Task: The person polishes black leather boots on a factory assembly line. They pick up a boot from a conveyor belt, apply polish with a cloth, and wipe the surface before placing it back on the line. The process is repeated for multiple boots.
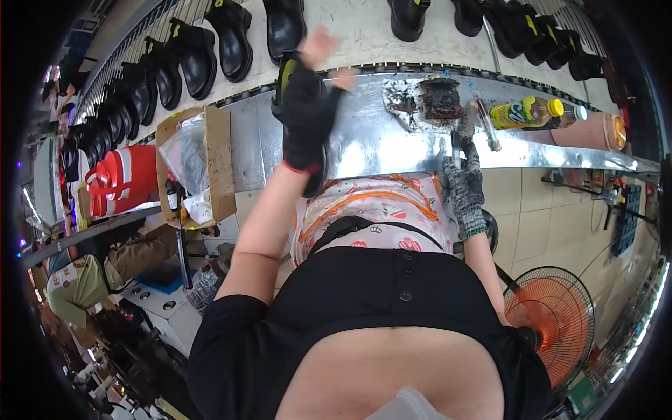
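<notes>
My left hand (306, 112), in a black fingerless glove, is over a black boot (319, 179) on the metal bench. Its bare fingertips are blurred and stretched apart, with nothing seen in them. The glove hides most of that boot; a yellow-green patch shows at its far end. At the bench's near edge, my right hand (465, 187) wears a grey knitted glove and is closed around a slim pen-like tool (456, 150), pale with a dark upper end. Just beyond that hand lies a small brush (488, 127). A dark, crusted block (439, 98) rests on a stained sheet (398, 105).
Black boots (196, 59) line the conveyor (350, 31) beyond the bench (364, 150). Bottles (525, 113) and a pinkish container (589, 131) stand right. A cardboard box (220, 164) and red cooler jug (122, 180) stand left. A fan (553, 315) is at lower right.
</notes>
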The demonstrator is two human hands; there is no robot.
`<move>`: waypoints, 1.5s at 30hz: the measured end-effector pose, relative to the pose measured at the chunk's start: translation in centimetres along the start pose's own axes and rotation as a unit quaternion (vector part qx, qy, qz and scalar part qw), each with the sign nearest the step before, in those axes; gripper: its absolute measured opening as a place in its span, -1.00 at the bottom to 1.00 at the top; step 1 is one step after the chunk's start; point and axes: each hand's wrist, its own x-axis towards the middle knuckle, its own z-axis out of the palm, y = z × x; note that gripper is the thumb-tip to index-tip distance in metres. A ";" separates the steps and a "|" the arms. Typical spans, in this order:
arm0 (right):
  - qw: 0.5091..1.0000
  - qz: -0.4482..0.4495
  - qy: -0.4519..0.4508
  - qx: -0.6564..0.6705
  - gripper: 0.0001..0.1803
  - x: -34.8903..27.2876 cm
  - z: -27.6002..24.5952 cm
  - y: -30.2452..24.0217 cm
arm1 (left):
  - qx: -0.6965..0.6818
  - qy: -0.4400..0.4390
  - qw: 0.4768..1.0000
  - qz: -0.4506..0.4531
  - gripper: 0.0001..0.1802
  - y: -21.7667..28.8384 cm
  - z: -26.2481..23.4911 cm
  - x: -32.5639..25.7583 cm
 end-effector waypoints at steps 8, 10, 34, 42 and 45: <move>0.958 0.034 -0.091 0.268 -0.28 -0.4 1.4 -0.3 | -0.545 -0.008 0.828 -0.132 -0.52 -2.9 -10.7 3.1; 0.963 0.043 -0.090 0.252 -0.27 -0.3 1.6 -0.4 | -0.492 0.064 0.852 -0.170 -0.60 -2.9 -10.6 2.8; 0.938 0.008 -0.017 0.346 -0.47 -1.4 2.6 0.9 | -0.389 -0.131 0.900 -0.149 -0.16 -4.4 -7.0 3.2; 0.956 -0.168 0.065 0.233 -0.76 -0.5 0.8 0.8 | -0.448 -0.124 0.885 0.029 -0.18 -1.5 -6.5 1.7; 0.963 -0.120 0.012 0.241 -0.74 -0.5 0.2 0.7 | -0.482 -0.137 0.865 0.031 -0.19 -1.1 -5.4 1.7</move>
